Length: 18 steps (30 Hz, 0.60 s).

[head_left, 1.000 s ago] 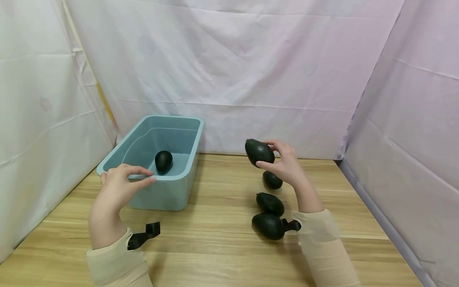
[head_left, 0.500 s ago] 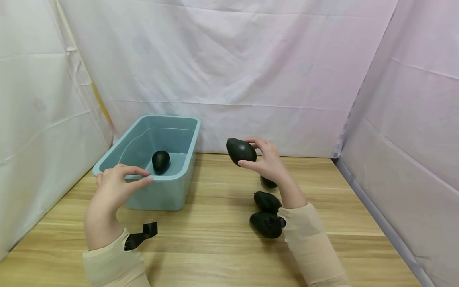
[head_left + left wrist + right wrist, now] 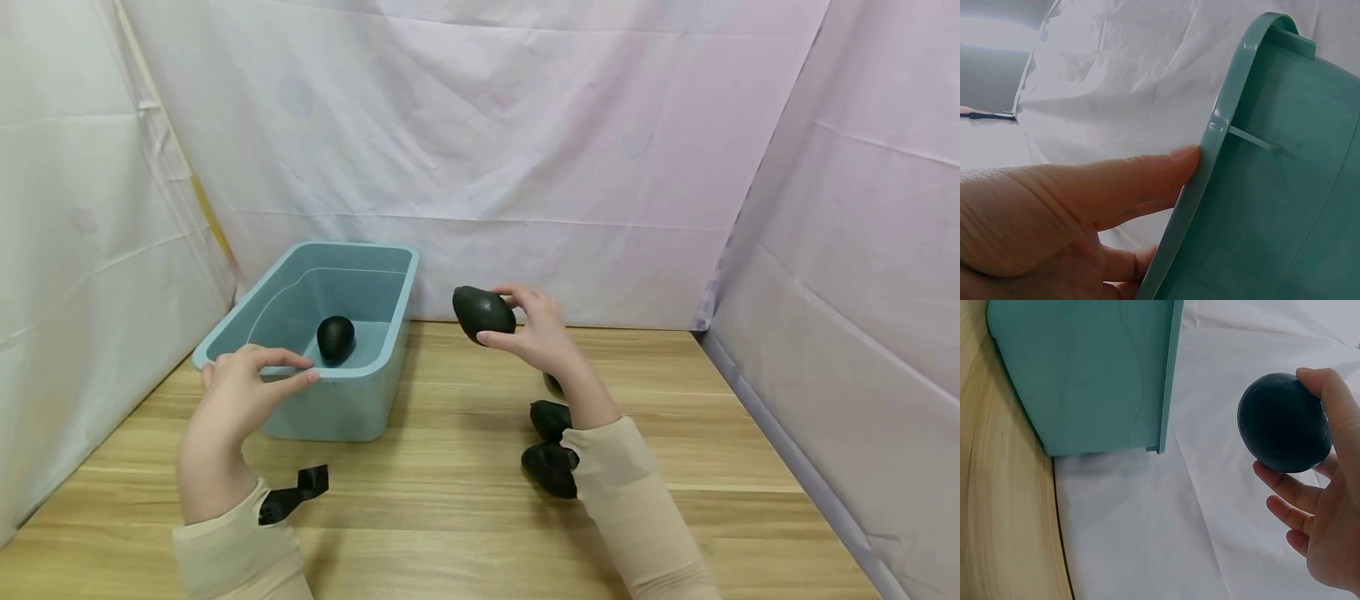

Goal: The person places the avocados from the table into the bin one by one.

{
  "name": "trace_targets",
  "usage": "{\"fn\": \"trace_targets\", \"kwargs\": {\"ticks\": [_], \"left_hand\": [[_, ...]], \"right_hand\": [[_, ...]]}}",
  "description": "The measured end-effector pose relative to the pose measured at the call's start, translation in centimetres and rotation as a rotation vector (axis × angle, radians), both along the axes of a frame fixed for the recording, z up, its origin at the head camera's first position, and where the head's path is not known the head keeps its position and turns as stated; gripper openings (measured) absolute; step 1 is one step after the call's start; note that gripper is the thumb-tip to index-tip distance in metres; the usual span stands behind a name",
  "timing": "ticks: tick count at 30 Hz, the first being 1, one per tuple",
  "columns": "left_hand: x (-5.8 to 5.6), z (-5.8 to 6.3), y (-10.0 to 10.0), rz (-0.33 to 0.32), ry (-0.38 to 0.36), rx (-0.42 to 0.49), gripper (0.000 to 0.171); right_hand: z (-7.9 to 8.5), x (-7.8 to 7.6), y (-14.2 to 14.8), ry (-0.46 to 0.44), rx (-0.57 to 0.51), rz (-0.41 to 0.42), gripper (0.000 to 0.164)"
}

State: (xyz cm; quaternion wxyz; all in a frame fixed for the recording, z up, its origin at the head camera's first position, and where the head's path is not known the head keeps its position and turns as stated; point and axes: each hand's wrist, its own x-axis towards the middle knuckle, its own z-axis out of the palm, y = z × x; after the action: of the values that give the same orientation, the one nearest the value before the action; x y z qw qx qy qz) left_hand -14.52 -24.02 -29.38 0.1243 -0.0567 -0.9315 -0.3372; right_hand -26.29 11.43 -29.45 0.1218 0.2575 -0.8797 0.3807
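A dark green avocado (image 3: 483, 313) is held in the air by my right hand (image 3: 542, 335), between thumb and fingers. In the right wrist view the avocado (image 3: 1284, 423) shows its rounded end. My left hand (image 3: 240, 390) pinches the front rim of a blue-green plastic bin (image 3: 330, 408). The left wrist view puts the thumb (image 3: 1147, 178) against that rim, with the other fingers partly hidden behind it. Inside the bin lies one avocado (image 3: 335, 339). Under my right forearm, two avocados (image 3: 546, 468) lie close together, partly covered by the sleeve.
Another avocado (image 3: 553, 384) lies farther back, mostly hidden by my right wrist. Wooden tabletop (image 3: 442, 517) stretches between the bin and the avocados. White cloth (image 3: 525, 150) hangs at the back and both sides.
My right hand has carried the avocado left toward the bin, and its forearm now covers more of the avocados on the table. My left hand stays at the rim. The view shifted slightly.
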Motion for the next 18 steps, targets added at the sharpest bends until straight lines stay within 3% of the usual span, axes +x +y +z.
{"fn": "trace_targets", "kwargs": {"ticks": [18], "left_hand": [[0.0, -0.1, -0.1, -0.004, 0.007, -0.001, 0.030]], "right_hand": [[0.9, -0.1, -2.7, -0.008, -0.031, 0.030, 0.058]]}}
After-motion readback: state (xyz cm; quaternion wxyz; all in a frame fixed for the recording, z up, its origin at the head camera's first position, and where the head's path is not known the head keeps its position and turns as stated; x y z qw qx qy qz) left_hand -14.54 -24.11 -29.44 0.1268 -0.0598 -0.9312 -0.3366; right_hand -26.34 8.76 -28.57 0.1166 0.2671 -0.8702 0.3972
